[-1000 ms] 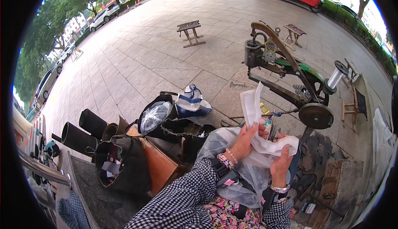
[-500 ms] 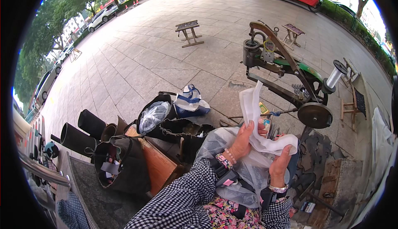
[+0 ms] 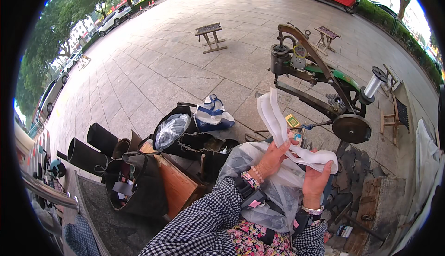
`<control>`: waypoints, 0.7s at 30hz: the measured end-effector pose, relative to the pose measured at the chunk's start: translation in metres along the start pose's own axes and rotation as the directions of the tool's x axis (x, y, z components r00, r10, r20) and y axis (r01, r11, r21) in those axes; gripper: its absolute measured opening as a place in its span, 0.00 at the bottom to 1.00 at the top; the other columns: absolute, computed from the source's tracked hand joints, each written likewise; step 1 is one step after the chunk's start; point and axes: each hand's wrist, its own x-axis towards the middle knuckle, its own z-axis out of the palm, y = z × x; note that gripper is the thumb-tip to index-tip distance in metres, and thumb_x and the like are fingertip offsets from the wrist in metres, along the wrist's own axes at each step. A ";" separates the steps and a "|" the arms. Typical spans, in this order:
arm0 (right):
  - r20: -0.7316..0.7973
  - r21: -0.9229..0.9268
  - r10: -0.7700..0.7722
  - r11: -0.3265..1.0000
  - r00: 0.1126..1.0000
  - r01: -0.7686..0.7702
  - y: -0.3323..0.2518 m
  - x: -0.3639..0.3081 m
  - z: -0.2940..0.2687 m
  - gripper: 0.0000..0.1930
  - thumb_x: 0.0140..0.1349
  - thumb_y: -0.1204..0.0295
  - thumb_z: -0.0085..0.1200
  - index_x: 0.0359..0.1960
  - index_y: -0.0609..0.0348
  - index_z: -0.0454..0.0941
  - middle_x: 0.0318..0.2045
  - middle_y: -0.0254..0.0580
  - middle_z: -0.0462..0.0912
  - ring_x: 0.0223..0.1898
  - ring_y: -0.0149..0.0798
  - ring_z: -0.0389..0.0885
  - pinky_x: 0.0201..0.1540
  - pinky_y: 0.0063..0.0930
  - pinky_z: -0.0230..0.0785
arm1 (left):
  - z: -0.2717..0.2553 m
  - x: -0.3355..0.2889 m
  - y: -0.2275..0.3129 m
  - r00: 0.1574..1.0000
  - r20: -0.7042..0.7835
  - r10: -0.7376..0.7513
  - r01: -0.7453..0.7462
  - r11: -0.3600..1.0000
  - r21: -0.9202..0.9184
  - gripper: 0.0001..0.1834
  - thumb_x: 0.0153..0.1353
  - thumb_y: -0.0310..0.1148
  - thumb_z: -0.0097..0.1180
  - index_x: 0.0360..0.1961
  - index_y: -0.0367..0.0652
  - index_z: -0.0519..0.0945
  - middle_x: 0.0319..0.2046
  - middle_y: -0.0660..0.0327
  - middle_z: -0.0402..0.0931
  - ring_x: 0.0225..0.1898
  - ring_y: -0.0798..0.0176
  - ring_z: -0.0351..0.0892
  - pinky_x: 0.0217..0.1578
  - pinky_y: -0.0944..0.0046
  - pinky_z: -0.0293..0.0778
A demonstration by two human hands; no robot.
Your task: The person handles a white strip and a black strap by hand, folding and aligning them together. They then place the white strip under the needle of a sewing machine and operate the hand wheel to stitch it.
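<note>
A long white strip (image 3: 274,121), thin and folded double, stretches between my two hands above my lap. My left hand (image 3: 273,157) pinches it near its middle, and the upper part stands up and away toward the sewing machine. My right hand (image 3: 317,182) holds the lower, curled end between thumb and fingers. What the strip is made of I cannot tell. Under my hands a clear plastic sheet (image 3: 245,161) covers my lap. Beyond the strip stands a hand-cranked sewing machine (image 3: 320,75) with a green body, a wheel and a spool.
To the left are a dark open bag (image 3: 134,182), a wooden box (image 3: 174,182), black rolls (image 3: 85,154) and a white-and-blue bag (image 3: 212,114). Dark scraps (image 3: 352,168) and a hammer (image 3: 366,228) lie at right beside a wooden crate (image 3: 375,205). A folding stool (image 3: 212,37) stands farther off.
The strip's upper part has swung left and its two layers have spread apart. My right hand has moved slightly right with its end; my left hand has shifted a little.
</note>
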 end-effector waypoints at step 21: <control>0.039 -0.048 0.112 0.993 0.993 -0.110 -0.008 -0.002 0.005 0.26 0.59 0.49 0.44 0.51 0.55 0.64 0.49 0.43 0.70 0.52 0.41 0.67 0.54 0.39 0.60 | -0.007 -0.001 -0.011 1.000 -0.007 0.014 -0.014 0.998 0.058 0.31 0.56 0.36 0.55 0.59 0.43 0.58 0.52 0.60 0.62 0.54 0.63 0.61 0.56 0.62 0.55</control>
